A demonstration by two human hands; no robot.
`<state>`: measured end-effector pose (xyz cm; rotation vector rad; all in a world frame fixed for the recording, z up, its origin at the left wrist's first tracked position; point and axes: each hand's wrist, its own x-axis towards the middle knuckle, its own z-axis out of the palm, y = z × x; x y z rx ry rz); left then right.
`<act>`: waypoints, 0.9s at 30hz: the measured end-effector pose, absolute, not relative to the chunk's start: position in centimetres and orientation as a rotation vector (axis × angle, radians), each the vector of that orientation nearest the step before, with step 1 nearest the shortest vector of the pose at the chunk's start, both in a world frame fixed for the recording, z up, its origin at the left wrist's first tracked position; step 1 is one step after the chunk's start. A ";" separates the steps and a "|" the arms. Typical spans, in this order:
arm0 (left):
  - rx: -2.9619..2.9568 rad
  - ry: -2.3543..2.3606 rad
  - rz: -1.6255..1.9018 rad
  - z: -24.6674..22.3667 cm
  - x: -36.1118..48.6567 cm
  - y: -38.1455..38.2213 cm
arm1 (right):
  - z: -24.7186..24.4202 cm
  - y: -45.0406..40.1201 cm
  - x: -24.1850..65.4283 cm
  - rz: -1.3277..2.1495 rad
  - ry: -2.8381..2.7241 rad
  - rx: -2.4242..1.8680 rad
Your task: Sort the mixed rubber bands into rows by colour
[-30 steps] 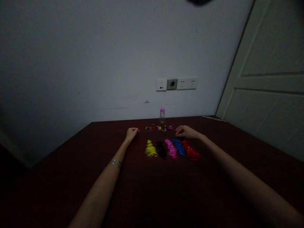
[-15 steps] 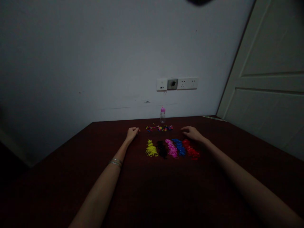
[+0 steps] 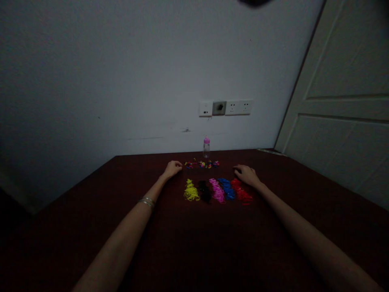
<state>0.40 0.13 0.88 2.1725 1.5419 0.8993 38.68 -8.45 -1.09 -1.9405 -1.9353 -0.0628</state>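
My left hand [image 3: 174, 168] rests on the dark red table [image 3: 194, 239], its fingers curled together with nothing visible in them. Just right of it lies a loose row of mixed coloured bands [image 3: 201, 164]. My right hand [image 3: 246, 175] lies palm down with its fingers apart and empty, behind the red pile [image 3: 242, 192]. Left of that pile are blue [image 3: 227, 189], pink [image 3: 218, 191], black [image 3: 205, 192] and yellow [image 3: 191, 191] piles of small bands, side by side.
Behind the mixed bands a clear bottle with a pink cap [image 3: 206, 148] stands upright near the wall [image 3: 136, 81]. Sockets and switches [image 3: 225, 108] are on the wall above. A pale panelled door [image 3: 343, 105] is at the right.
My left hand has shifted slightly right and farther forward, nearer the mixed bands. The fingers of my right hand have moved a little. The view has turned slightly; the piles look unchanged.
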 end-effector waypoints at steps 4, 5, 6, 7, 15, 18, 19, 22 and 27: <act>2.344 1.569 0.662 2.0 1.5 0.2 | -1.0 -8.8 38.5 -0.078 -1.943 -1.946; 2.375 1.587 0.614 2.3 1.8 0.1 | -1.0 -8.9 38.4 -0.084 -1.945 -1.950; 2.400 1.605 0.576 2.6 2.0 0.1 | -1.0 -8.9 38.4 -0.090 -1.946 -1.955; 2.419 1.617 0.547 2.9 2.1 0.0 | -0.9 -8.9 38.4 -0.095 -1.946 -1.959; 2.420 1.621 0.517 2.6 2.5 0.6 | -0.8 -9.0 38.3 -0.113 -1.964 -1.964; 2.430 1.595 0.568 2.2 2.7 0.6 | -0.8 -9.1 38.2 -0.113 -1.959 -1.961; 2.426 1.600 0.583 2.2 2.8 0.6 | -0.8 -9.1 38.2 -0.112 -1.959 -1.959; 2.420 1.627 0.593 2.2 2.9 0.4 | -0.8 -9.0 38.2 -0.105 -1.959 -1.958; 2.461 1.647 0.584 2.4 2.6 0.1 | -1.0 -8.9 38.3 -0.102 -1.954 -1.961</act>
